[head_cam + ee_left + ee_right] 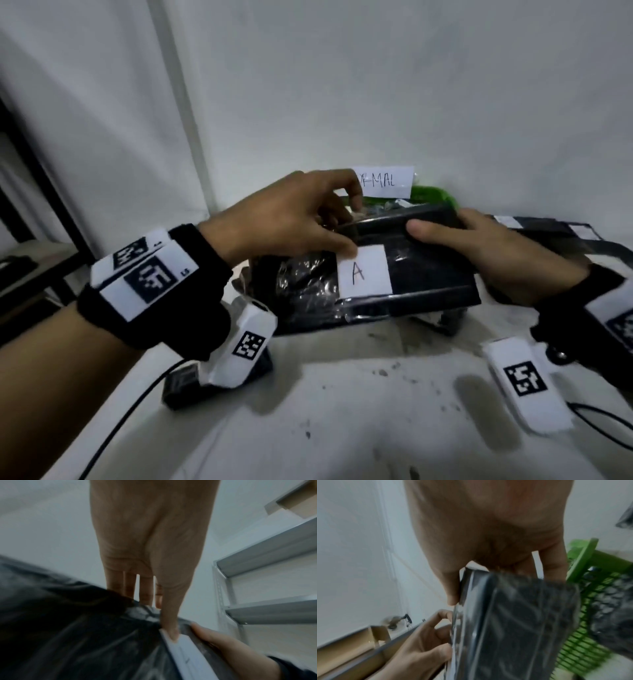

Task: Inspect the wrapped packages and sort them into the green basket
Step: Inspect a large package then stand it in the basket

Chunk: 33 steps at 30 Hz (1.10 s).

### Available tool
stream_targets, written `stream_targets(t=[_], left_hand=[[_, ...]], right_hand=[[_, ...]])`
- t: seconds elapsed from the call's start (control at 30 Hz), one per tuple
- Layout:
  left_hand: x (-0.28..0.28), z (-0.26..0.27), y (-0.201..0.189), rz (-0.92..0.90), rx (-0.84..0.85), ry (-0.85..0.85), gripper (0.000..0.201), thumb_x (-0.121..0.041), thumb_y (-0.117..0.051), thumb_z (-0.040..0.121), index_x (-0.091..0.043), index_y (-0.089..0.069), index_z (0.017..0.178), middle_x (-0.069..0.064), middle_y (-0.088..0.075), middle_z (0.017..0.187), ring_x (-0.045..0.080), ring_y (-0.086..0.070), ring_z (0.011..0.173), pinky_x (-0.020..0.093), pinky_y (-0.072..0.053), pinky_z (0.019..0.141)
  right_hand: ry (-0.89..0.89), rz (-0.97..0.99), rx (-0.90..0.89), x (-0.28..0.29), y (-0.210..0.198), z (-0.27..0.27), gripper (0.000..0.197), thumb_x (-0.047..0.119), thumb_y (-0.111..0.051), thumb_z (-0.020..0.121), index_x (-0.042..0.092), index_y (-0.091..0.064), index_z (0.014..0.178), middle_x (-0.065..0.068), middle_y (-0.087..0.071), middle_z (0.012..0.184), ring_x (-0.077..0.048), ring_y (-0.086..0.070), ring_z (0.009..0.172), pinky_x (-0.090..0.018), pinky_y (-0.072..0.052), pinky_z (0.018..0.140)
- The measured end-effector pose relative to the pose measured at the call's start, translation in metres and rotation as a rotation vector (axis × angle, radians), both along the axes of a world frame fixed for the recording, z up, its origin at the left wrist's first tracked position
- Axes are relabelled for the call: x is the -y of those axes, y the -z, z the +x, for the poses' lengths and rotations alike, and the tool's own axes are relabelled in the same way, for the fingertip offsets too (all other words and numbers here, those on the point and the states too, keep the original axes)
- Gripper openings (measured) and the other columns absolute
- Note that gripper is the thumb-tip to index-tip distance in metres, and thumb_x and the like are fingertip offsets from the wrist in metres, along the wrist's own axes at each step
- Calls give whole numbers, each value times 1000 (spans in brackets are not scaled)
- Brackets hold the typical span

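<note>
Right now both hands hold one black wrapped package (404,270) up off the white desk (342,411), in front of the green basket (435,193). The left hand (284,219) has its grip clamped on the package's left end: thumb pressed at the top corner of the white label (364,270) marked "A", fingers curled over the far edge. The right hand (479,250) has its grip clamped on the right end, thumb lying across the near face and fingers wrapped behind. So the package spans between the two grips, label facing the person. Behind it a paper sign (385,181) stands at the basket, partly hidden. More black packages (548,229) lie at the right on the desk.
</note>
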State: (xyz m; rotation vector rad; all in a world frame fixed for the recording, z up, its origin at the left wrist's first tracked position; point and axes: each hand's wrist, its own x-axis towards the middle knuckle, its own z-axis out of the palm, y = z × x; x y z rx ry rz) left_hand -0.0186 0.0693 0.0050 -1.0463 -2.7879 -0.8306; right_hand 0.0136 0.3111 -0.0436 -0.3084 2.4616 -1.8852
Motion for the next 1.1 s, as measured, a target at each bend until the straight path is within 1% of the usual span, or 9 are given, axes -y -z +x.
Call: stream_targets(t=[0.1,0.2,0.33,0.43,0.57,0.67,0.8,1.0,1.1], left_hand=[[12,-23,-13,170,-59,-132,47,-58,-77,74,-38,-58,112,-14,-67,117,3,-64,106,37,-54,96],[18,-40,-13,453,-34,-235,64,-69,-74,70,-44,-52,124,-11,-60,128,8,-61,116,38,-51,100],[2,-61,5,697,210,-121,74,-43,-81,70,-28,-44,133,-5,-68,118,11,-71,102,29,-58,88],[-13,-78,22,815,319,-79,68,-36,-86,72,-14,-55,129,3,-74,113,19,-73,100,36,-57,89],[-22,-98,28,973,360,-25,69,-35,-85,68,-2,-61,124,11,-75,108,28,-73,99,40,-56,90],[-23,-103,34,976,328,-4,70,-36,-85,67,-4,-60,124,4,-76,101,23,-74,95,37,-56,84],[-20,-100,39,982,317,-17,61,-32,-81,71,-8,-60,123,-1,-76,97,17,-75,90,28,-57,75],[-22,-92,38,1001,280,-26,71,-37,-84,63,-7,-60,123,-1,-76,96,16,-75,88,30,-57,76],[-26,-90,37,1005,252,-46,71,-40,-81,64,-11,-58,125,1,-75,104,15,-75,92,35,-59,83]], right_hand=[[140,-259,-104,-6,-10,-14,33,38,-72,74,16,-78,98,-9,-78,109,-21,-75,95,-39,-58,93],[242,-419,-184,-15,-22,-25,33,37,-71,79,11,-76,100,-10,-79,101,-19,-76,83,-31,-63,73],[304,-501,-237,-19,-32,-43,51,40,-74,74,6,-73,112,-10,-79,99,-18,-77,80,-26,-60,63],[345,-537,-258,-23,-33,-48,50,37,-75,70,5,-72,110,-8,-80,91,-15,-76,72,-25,-59,59],[240,-470,-260,-29,-31,-48,57,29,-73,73,5,-67,124,-11,-77,109,-21,-76,92,-29,-60,73],[224,-358,-317,-34,-22,-51,56,14,-78,74,5,-64,127,-11,-74,117,-24,-73,102,-28,-59,78],[205,-278,-380,-33,-12,-53,54,12,-74,76,7,-62,129,-9,-73,121,-23,-71,109,-29,-57,86],[293,-289,-410,-30,-6,-58,66,20,-85,65,3,-64,126,-11,-75,115,-27,-73,105,-32,-59,82],[322,-301,-419,-31,-8,-58,63,17,-83,67,1,-64,125,-12,-76,114,-28,-74,103,-32,-59,81]])
